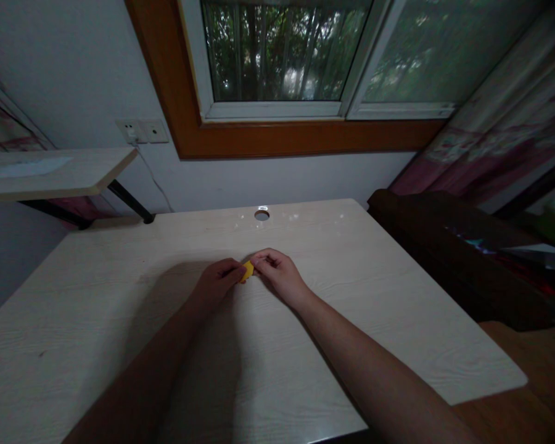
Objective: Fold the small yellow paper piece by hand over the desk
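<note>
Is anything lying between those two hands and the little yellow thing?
Nothing visible does. The left hand and the right hand both pinch the yellow piece at their fingertips, low over the table.

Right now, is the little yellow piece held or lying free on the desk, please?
Held: the left hand and right hand pinch the yellow piece between their fingertips.

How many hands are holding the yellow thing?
2: the left hand pinches the yellow thing from the left, the right hand from the right.
</note>
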Demonstrator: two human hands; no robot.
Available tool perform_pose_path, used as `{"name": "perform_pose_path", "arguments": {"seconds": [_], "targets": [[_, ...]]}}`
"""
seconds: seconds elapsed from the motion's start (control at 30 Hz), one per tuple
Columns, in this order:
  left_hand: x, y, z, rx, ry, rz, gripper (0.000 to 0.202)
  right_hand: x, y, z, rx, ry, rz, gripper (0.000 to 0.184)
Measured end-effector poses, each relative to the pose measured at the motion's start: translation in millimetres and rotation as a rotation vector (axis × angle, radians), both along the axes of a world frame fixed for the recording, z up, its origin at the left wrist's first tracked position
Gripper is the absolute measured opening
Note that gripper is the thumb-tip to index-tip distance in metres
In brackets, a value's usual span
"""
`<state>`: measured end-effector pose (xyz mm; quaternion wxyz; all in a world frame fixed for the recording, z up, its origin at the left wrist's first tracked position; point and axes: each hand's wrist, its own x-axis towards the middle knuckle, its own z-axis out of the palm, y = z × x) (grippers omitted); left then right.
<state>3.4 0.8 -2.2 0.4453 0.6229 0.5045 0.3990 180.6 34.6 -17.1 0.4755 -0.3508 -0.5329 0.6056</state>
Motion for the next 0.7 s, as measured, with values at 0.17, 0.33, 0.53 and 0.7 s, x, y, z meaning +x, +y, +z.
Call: {"name": "perform_pose_path", "arguments": {"seconds": [0.17, 0.33, 0.53, 0.7], "targets": [[0, 1, 2.9, -0.019, 0.041, 0.063, 0.026, 0, -1, -0.4, 0.054, 0.052, 0.019, 0.029], [-1, 3, 5.1, -0.035, -0.003, 0.103, 0.026, 0, -1, -5.5, 0.106, 0.049, 0.043, 0.033], [-2, 3, 3.1, -0.057, -0.088, 0.1, 0.025, 1, 0, -9.6, 0.159, -0.029, 0.092, 0.027], [-1, 2, 3.5, -0.051, -0.064, 0.105, 0.028, 1, -1, -7.8, 0.165, -0.08, 0.08, 0.026]]}}
